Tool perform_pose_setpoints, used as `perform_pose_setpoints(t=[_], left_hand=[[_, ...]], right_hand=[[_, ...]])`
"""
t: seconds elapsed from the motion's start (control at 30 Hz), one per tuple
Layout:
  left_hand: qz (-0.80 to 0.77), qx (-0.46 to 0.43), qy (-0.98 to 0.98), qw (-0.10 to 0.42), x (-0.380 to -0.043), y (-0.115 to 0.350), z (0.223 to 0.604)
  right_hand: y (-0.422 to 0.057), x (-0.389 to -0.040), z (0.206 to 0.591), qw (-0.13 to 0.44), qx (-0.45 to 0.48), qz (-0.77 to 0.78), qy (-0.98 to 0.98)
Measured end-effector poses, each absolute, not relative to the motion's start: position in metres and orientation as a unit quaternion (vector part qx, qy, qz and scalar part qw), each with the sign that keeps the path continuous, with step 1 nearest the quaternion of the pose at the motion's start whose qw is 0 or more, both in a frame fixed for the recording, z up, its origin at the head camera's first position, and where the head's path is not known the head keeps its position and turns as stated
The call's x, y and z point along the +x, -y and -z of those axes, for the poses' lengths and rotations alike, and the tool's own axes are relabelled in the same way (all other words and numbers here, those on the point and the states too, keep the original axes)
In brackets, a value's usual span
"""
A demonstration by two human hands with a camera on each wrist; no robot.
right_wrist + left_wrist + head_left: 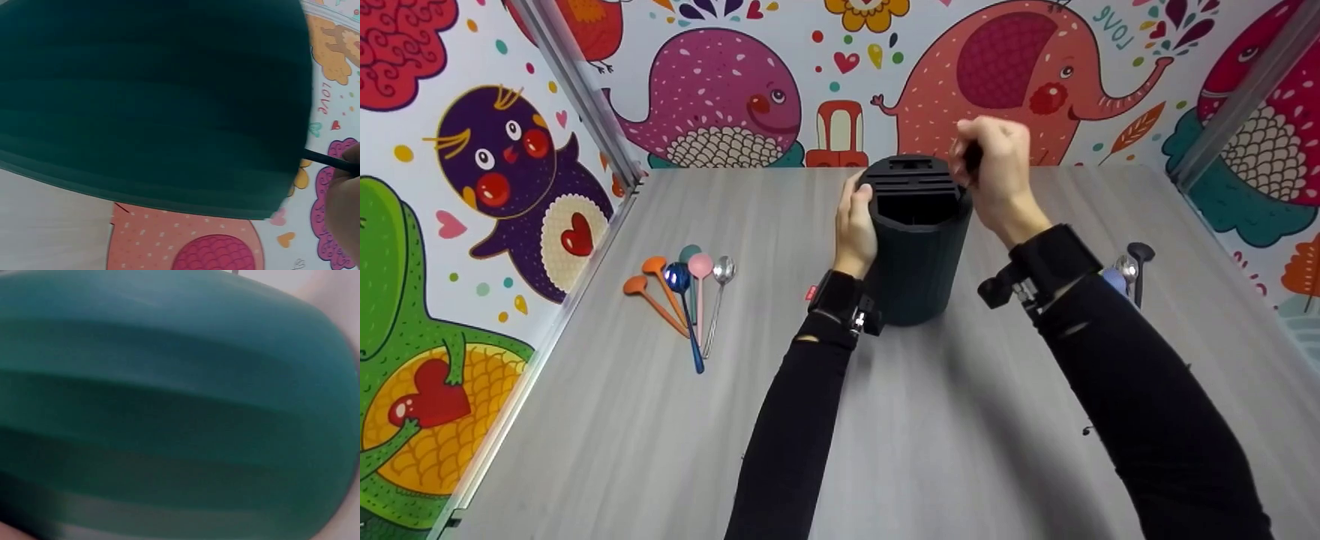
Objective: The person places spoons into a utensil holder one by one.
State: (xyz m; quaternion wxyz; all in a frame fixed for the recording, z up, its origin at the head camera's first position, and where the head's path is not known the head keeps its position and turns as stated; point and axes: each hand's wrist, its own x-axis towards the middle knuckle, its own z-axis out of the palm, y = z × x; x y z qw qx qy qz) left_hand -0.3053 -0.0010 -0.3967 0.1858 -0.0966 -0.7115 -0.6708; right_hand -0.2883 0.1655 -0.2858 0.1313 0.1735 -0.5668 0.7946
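Observation:
A dark green utensil holder [919, 274] with a ribbed body stands on the table, slightly tilted, its black slotted top and open compartment facing up. My left hand [856, 229] grips its left side, thumb near the rim. The ribbed wall [169, 410] fills the left wrist view. At the right edge of the top, my right hand [997, 169] has its fingers curled round a black-handled utensil [973, 157]. In the right wrist view a thin dark shaft [326, 160] runs from the holder's rim to that hand; its other end is hidden by the holder.
On the left of the table lie several spoons, among them an orange ladle [636, 285], a blue spoon [677, 277], a pink spoon [700, 265] and a silver spoon [724, 270]. Right, partly behind the right arm, are a black spoon [1140, 253] and others. Patterned walls [840, 67] enclose the table.

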Motion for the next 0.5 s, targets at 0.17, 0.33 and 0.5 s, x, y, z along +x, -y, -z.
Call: perform_pose_setpoints(t=[0.17,0.33,0.5], left_hand=[[0.67,-0.095,0.713,0.183,-0.305,0.001,0.397],[0.672,-0.098,0.709,0.189,-0.305,0.001,0.396],[0.672,-0.096,0.71,0.189,-0.304,0.001,0.396]], right_hand=[[-0.166,-0.292,0.288,0.126,0.167,-0.795,0.569],[-0.164,-0.297,0.291,0.138,0.174,-0.783,0.582],[-0.162,-0.299,0.301,0.141,0.182,-0.754,0.615]])
